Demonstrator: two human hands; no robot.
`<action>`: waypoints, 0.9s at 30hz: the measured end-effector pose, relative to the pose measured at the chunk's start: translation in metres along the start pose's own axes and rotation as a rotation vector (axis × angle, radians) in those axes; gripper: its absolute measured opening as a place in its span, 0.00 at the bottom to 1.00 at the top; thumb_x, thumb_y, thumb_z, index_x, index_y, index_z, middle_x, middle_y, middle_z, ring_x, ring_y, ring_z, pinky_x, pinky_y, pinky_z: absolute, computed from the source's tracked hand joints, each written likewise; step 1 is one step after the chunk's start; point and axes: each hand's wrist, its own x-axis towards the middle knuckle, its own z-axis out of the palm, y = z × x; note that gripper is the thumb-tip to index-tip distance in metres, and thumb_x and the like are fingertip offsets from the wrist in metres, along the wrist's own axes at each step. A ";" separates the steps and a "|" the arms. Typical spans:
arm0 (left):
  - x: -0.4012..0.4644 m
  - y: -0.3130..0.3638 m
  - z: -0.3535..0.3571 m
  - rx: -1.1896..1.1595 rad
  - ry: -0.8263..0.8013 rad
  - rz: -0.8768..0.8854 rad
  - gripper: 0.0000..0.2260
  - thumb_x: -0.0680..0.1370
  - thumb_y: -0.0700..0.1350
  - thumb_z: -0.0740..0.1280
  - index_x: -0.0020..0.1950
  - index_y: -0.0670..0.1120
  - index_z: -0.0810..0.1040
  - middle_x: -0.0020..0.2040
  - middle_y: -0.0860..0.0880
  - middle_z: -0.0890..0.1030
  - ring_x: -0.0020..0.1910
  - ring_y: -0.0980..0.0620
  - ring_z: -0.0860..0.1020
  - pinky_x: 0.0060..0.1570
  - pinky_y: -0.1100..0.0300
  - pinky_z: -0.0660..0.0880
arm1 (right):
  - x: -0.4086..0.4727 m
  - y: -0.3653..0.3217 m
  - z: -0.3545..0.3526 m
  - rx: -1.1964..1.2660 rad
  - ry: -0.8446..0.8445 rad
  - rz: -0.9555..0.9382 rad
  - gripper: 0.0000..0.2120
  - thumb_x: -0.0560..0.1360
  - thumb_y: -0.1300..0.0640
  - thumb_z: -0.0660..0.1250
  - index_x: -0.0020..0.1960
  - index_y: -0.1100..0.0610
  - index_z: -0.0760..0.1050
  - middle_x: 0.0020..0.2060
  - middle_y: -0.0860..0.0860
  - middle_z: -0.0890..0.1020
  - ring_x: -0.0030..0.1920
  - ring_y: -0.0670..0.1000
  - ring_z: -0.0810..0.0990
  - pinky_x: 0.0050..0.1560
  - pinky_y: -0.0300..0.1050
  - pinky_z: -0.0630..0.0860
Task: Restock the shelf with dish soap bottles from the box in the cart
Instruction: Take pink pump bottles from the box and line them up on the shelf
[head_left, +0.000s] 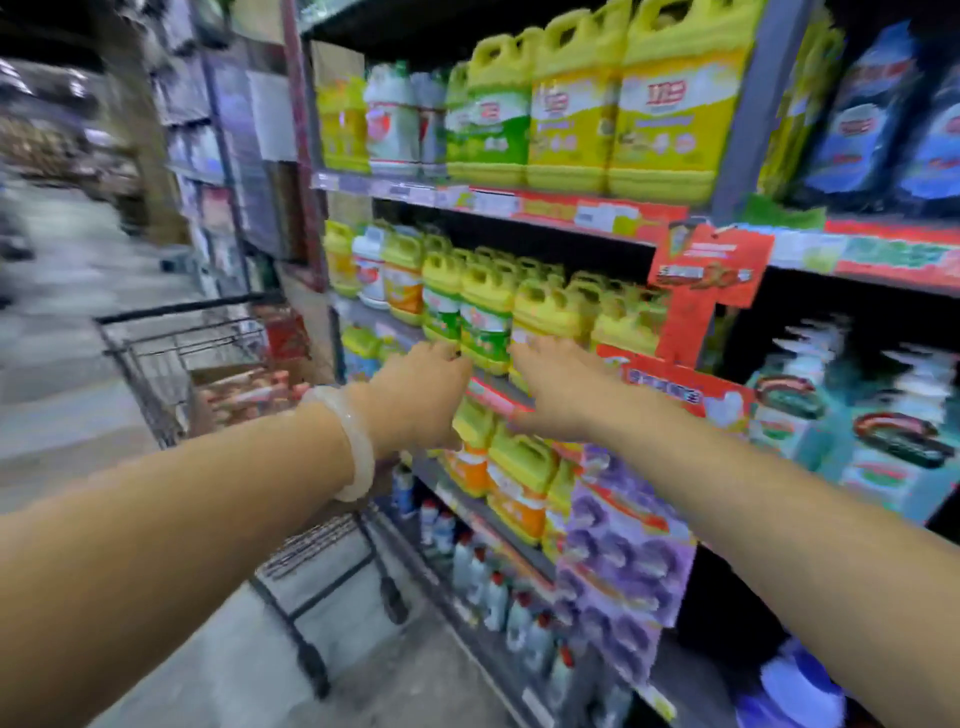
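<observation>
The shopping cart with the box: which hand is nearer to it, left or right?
Left. The left hand, with a bracelet on its wrist, reaches to the shelf just right of the cart. The right hand is farther right, at the yellow bottles.

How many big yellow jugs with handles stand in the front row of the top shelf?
3 clearly: the left jug with a green label, the middle jug, the right jug. Another green-yellow one partly shows left of them; more may hide behind.
</observation>
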 end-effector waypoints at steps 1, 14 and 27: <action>-0.012 -0.022 0.016 -0.001 -0.046 -0.032 0.31 0.70 0.57 0.72 0.67 0.44 0.66 0.64 0.43 0.70 0.64 0.42 0.70 0.61 0.46 0.71 | 0.015 -0.025 0.010 0.023 -0.018 -0.037 0.33 0.71 0.43 0.69 0.68 0.58 0.63 0.66 0.58 0.69 0.67 0.61 0.67 0.63 0.52 0.68; -0.076 -0.245 0.143 -0.071 -0.180 -0.406 0.33 0.69 0.56 0.72 0.69 0.47 0.66 0.66 0.46 0.70 0.64 0.44 0.70 0.63 0.49 0.71 | 0.185 -0.226 0.099 0.078 -0.243 -0.324 0.34 0.71 0.43 0.70 0.68 0.57 0.62 0.65 0.57 0.68 0.67 0.61 0.66 0.62 0.55 0.69; 0.064 -0.448 0.210 -0.106 -0.282 -0.439 0.34 0.71 0.53 0.72 0.73 0.46 0.62 0.69 0.45 0.68 0.68 0.45 0.66 0.66 0.50 0.69 | 0.441 -0.277 0.163 0.186 -0.328 -0.284 0.32 0.71 0.45 0.71 0.68 0.58 0.63 0.65 0.58 0.69 0.66 0.61 0.67 0.63 0.54 0.69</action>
